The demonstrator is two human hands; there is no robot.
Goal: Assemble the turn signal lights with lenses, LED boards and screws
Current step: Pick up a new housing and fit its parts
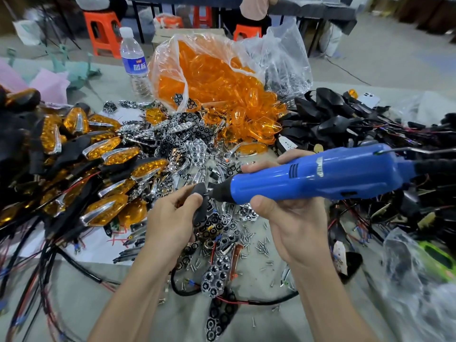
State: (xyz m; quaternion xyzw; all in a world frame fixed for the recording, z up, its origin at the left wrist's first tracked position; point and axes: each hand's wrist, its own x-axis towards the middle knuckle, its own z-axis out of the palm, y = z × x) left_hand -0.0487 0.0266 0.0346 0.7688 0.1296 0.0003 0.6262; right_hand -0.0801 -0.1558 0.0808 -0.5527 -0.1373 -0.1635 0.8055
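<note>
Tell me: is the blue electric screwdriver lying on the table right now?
No, the right hand grips the blue screwdriver aloft, its tip at the black housing held by the left hand.

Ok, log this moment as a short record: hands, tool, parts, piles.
left hand: grips black housing
right hand: grips blue screwdriver, bit at the housing
orange lenses: spilling from clear bag
screws: loose on table
finished lights: heaped left
housing pile: right
</note>
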